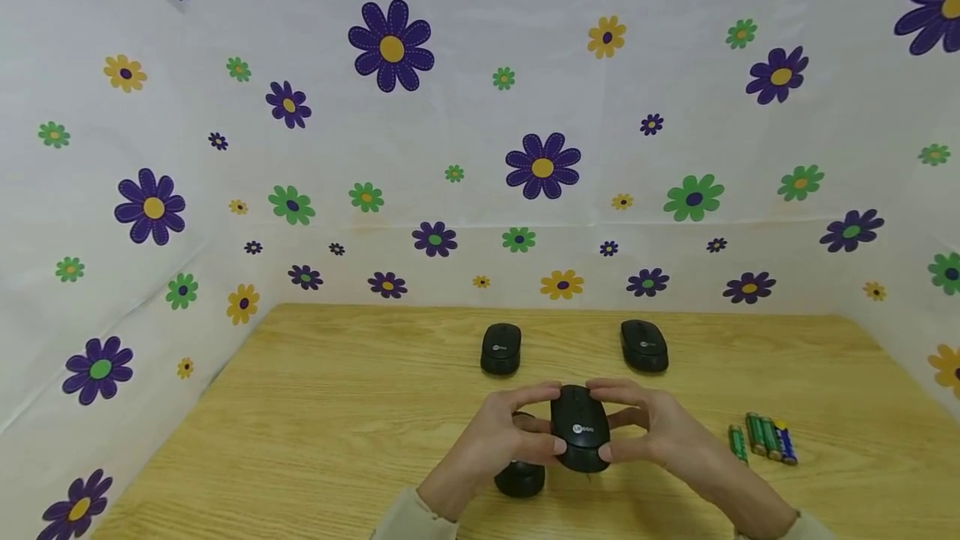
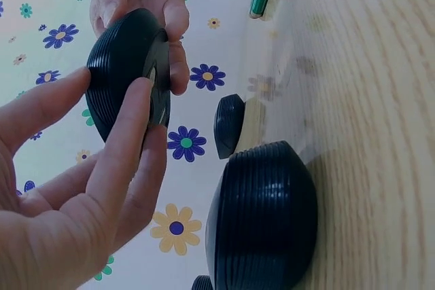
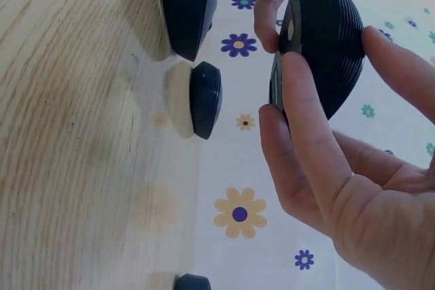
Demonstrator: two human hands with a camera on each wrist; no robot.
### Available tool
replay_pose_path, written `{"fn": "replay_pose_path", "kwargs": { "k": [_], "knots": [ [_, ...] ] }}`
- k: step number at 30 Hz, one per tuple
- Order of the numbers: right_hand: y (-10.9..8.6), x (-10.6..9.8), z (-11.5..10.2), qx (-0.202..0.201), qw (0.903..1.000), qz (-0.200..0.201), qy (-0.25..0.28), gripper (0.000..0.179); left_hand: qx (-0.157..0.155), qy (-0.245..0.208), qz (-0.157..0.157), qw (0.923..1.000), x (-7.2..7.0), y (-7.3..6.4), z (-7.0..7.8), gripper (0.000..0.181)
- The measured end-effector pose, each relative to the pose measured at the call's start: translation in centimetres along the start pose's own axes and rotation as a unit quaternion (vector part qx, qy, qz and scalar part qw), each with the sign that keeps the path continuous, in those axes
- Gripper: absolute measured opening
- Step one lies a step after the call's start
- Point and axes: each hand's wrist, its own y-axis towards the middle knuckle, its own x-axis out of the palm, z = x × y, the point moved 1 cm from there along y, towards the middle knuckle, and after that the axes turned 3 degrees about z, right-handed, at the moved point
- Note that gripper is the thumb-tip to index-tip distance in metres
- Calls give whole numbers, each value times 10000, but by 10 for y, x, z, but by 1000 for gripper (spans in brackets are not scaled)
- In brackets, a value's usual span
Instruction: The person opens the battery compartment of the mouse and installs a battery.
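Both hands hold one black computer mouse [image 1: 580, 423] up above the table, its logo side facing the head camera. My left hand [image 1: 502, 436] grips its left edge between thumb and fingers. On the opposite edge, my right hand [image 1: 660, 432] pinches it the same way. In the left wrist view the ribbed side of the held mouse [image 2: 119, 66] shows, with fingertips under its base. A second black mouse [image 1: 520, 480] sits on the table behind the left hand, partly hidden by it.
Two more black mice stand farther back, one at the centre [image 1: 501, 348] and one to the right [image 1: 644, 346]. Several green batteries [image 1: 756, 433] and a blue one [image 1: 785, 443] lie right of the right hand. A flower-print cloth [image 1: 450, 123] rises behind the wooden table [image 1: 337, 407].
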Motion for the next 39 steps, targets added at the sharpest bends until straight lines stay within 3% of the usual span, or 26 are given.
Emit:
{"fn": "replay_pose_path", "kwargs": {
  "k": [5, 11, 15, 19, 25, 32, 39],
  "knots": [
    [0, -3, 2, -156, 9997, -176, -42, 65, -27, -105, -33, 9999, -2, 0, 0, 60],
    [0, -5, 3, -267, 9987, -367, 244, 73, -28, -397, -48, 9992, -4, 2, 0, 57],
    [-1, -4, 2, -370, 9988, -292, 121, 64, -30, -498, -86, 9987, -4, 0, 1, 58],
    [0, -2, -1, -480, 9987, -173, -24, 48, 80, -229, -44, 9997, -3, -1, 2, 54],
    [0, 1, -5, -435, 9985, -213, 251, 44, 273, 330, -11, 9991, -2, 0, 3, 44],
    [-1, 2, -6, -496, 9987, -6, -71, 36, 602, 1305, 141, 9895, 2, -1, 7, 38],
    [-2, 7, -5, -493, 9968, -30, 624, 42, 572, 657, 33, 9962, 5, -2, 6, 56]
  ]
}}
